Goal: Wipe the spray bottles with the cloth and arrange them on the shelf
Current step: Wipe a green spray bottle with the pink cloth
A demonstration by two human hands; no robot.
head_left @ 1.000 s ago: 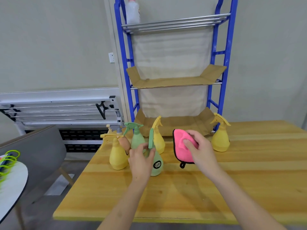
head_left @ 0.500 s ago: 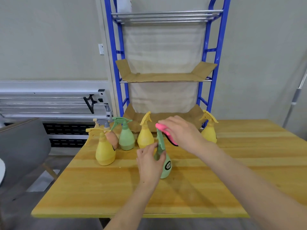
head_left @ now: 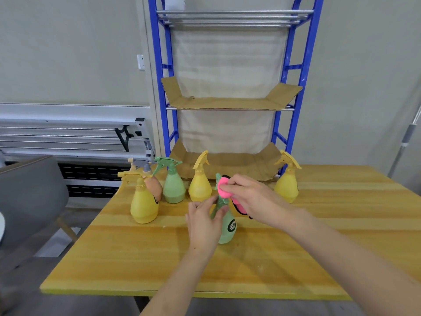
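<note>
In the head view, a green bottle (head_left: 226, 226) is stood upright on the table (head_left: 296, 258) and is gripped at the neck by the left hand (head_left: 203, 221), fingers and thumb curled round it, while a pink cloth (head_left: 224, 190) is pinched in the right hand (head_left: 252, 199) and pressed against the bottle's spray head. Beyond the left hand, four more bottles (head_left: 174, 187) are grouped; beyond the right hand, a yellow bottle (head_left: 287, 184) is stood before the shelf (head_left: 230, 103).
</note>
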